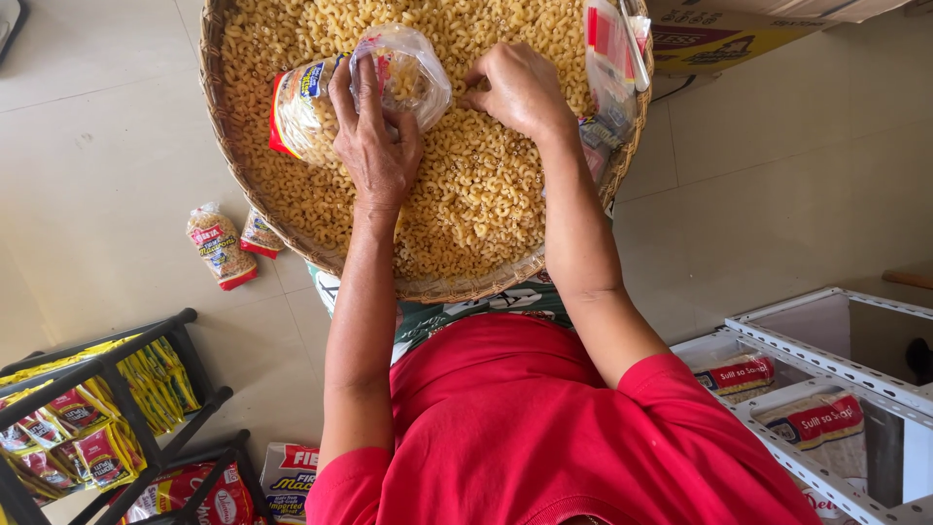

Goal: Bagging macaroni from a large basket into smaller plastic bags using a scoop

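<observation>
Left hand lies palm down with its fingers spread and curled over one clear plastic packet of elbow macaroni with a red and blue printed band, pressing that soft, crinkled packet onto the heap. Right hand is bunched, its fingertips pinched together in the loose pasta just beside the packet's knotted end; whether it grips anything between them cannot be told. Both hands work over one round, shallow woven basket tray of tan cane, which rests on the person's lap and is filled almost to the rim with small, curved, pale yellow macaroni pieces, too many to count. At the tray's right edge lies a bunch of flat, glossy plastic wrappers. Two more filled macaroni packets lie on the smooth pale tile floor, just left of the tray. One black metal rack at the lower left holds many shiny yellow and red sachets. One white slotted-angle metal shelf at the lower right holds two visible red-banded bags.
</observation>
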